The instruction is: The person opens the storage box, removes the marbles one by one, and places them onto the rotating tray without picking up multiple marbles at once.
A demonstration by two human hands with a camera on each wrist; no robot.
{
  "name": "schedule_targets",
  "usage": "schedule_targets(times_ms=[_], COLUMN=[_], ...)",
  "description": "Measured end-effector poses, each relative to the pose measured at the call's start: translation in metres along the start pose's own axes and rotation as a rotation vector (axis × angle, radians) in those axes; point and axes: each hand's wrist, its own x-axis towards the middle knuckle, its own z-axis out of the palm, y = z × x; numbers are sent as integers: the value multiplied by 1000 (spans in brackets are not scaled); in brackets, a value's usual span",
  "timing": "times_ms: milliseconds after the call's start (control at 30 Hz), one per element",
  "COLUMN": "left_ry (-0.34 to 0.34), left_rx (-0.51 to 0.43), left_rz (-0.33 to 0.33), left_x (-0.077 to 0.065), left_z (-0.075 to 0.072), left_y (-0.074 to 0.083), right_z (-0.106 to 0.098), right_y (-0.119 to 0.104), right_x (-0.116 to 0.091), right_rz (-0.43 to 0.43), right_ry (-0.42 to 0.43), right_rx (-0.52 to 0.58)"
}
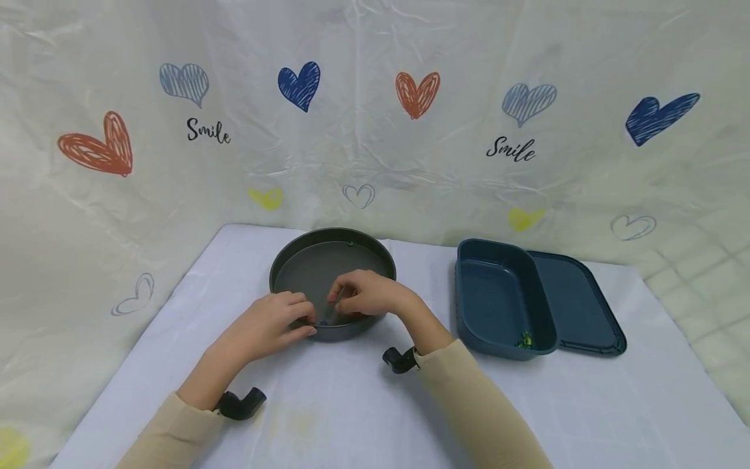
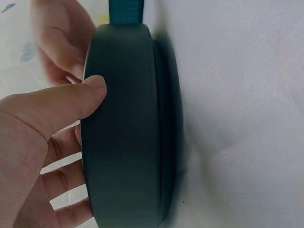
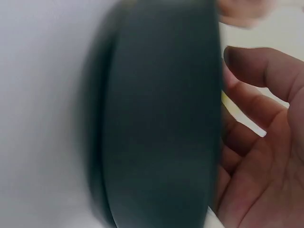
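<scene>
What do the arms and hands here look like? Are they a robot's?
No, they are a person's: the left hand and right hand wear no gloves. The left sleeve and right sleeve are plain beige. A stubby, bent black left wrist device and matching right wrist device show no cables.

Your round pan looks like metal with a smooth, matt coating. The rectangular box seems moulded plastic, smooth with a soft sheen; the flat lid looks like similar plastic. Your tablecloth is matt, finely woven cloth. The backdrop looks like thin, creased, glossy plastic sheeting; your sleeves are soft matt cloth.
</scene>
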Motion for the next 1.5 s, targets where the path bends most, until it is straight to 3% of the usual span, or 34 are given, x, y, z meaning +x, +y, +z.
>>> schedule_targets(times_ms=[200,367,567,700,833,1000,1500], left_ry=[9,14,22,9,2,10,16], left_rx=[14,8,26,34,32,23,27], left_rz=[-6,-1,11,-8,-23,3,0], left_x=[-1,-2,0,-1,-2,-1,0], left_z=[-1,1,1,-2,-4,1,1], left_y=[0,-1,0,1,1,1,1], right_z=[-22,-38,-49,-56,-63,-68,-67], right_y=[10,27,59,80,89,97,110], right_x=[-46,-96,-158,-185,-198,-208,-209], right_rz=[-30,-10,77,163,215,264,431], right_ry=[187,302,432,476,475,432,251], right_rx=[94,98,34,-31,-97,-167,-322])
